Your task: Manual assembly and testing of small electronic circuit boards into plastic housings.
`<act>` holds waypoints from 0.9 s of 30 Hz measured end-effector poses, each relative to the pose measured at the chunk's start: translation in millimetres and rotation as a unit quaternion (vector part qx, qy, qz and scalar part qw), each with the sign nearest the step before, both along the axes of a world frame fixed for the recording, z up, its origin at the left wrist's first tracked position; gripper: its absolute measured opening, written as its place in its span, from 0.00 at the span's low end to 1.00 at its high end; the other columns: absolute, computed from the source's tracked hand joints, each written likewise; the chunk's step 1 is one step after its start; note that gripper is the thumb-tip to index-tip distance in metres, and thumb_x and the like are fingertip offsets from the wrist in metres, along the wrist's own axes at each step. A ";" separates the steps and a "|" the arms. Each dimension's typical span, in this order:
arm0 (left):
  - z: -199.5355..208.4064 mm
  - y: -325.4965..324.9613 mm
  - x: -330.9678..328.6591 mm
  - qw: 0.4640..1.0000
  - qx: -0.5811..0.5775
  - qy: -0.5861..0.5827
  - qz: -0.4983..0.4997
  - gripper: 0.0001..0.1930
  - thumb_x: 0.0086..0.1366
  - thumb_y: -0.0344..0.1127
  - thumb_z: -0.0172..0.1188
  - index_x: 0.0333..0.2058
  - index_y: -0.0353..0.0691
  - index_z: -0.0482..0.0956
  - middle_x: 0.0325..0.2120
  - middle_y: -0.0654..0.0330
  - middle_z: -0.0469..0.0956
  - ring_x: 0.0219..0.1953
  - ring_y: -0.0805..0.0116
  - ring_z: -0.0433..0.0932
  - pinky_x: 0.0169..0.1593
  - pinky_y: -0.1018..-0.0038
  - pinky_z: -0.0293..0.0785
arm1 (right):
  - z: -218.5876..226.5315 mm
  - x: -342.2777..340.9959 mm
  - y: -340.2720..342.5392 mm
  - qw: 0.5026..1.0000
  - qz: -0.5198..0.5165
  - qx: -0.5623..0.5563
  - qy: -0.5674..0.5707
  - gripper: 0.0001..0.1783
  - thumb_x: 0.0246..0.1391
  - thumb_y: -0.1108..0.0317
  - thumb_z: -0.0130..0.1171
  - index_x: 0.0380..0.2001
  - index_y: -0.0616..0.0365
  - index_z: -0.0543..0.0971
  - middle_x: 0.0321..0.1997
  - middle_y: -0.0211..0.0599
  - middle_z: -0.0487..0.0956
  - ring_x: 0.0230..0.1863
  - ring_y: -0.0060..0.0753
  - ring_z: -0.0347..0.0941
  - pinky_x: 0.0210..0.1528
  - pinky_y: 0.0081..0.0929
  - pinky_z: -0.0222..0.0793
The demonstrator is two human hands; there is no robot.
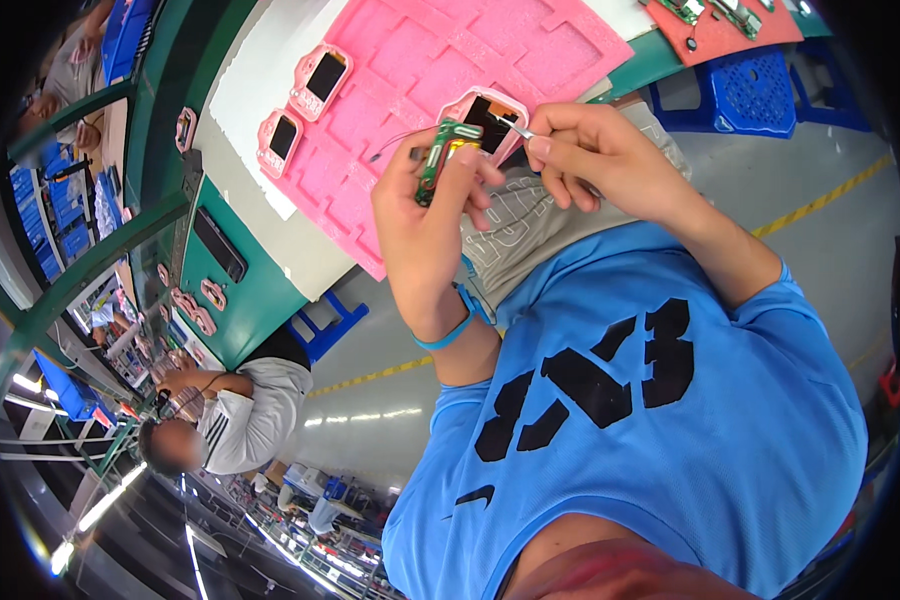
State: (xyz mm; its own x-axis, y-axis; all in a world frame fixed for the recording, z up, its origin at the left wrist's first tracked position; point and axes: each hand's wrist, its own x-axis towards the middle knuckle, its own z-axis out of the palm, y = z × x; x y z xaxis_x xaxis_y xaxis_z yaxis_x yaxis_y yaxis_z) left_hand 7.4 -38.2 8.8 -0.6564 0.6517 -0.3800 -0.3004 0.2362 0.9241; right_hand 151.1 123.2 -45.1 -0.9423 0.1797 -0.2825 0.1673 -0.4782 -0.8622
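My left hand [425,205] is closed on a small green circuit board [436,165], gripped by its edges with the thumb across the front. A thin dark wire runs off the board to the left. In my right hand [600,160], pinched between thumb and fingers, is a slim pointed metal tool [516,127] that looks like tweezers. Its tip points left, over a pink handheld casing [521,98] with a dark screen and a bit of orange inside. That casing lies at the near edge of a pink foam tray [410,70], partly hidden by both hands.
Two more pink casings with dark screens, one upper [322,78] and one lower [280,142], lie at the tray's left edge. A blue stool [745,95] stands at the upper right. To the left, a co-worker in a white shirt [260,415] sits by a green table [260,310].
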 end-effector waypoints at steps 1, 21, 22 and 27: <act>-0.8 -1.9 1.5 1.000 -0.002 0.000 0.007 0.13 0.72 0.27 0.65 0.52 0.30 0.80 0.31 0.53 0.86 0.23 0.75 0.77 0.26 0.82 0.75 | 0.6 2.1 -2.1 1.000 -0.001 0.010 0.004 0.08 0.75 0.69 0.54 0.38 0.57 0.78 0.19 0.29 0.78 0.14 0.14 0.62 0.18 0.14 0.56; -11.7 10.4 12.0 1.000 -0.006 0.012 0.005 0.08 0.70 0.27 0.65 0.45 0.31 0.83 0.29 0.56 0.86 0.21 0.78 0.74 0.22 0.82 0.71 | 1.9 9.3 2.5 0.971 -0.005 0.240 0.012 0.05 0.69 0.75 0.58 0.35 0.56 0.75 0.18 0.23 0.76 0.18 0.14 0.63 0.25 0.18 0.53; -12.5 11.3 12.1 1.000 -0.010 0.016 0.010 0.08 0.70 0.27 0.66 0.45 0.31 0.83 0.29 0.56 0.86 0.21 0.78 0.74 0.22 0.83 0.71 | 2.9 8.9 2.8 0.971 -0.007 0.238 0.012 0.05 0.68 0.75 0.58 0.35 0.56 0.75 0.17 0.23 0.76 0.18 0.15 0.63 0.24 0.18 0.53; -13.6 20.7 11.6 0.998 -0.036 0.051 0.021 0.08 0.69 0.28 0.66 0.44 0.31 0.84 0.28 0.56 0.86 0.20 0.77 0.76 0.22 0.83 0.71 | 12.7 8.0 6.9 0.976 -0.006 0.220 0.004 0.06 0.67 0.74 0.61 0.33 0.57 0.77 0.15 0.24 0.76 0.15 0.18 0.62 0.22 0.20 0.54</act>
State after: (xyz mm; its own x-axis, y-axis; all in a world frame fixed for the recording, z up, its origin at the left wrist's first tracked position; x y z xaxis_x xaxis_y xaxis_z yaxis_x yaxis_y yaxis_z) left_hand 19.0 -17.5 -4.8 -0.7205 0.5959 -0.3547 -0.2164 0.2927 0.9314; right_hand 159.1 130.1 -32.4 -0.9416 0.2919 -0.1677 0.1556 -0.0642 -0.9857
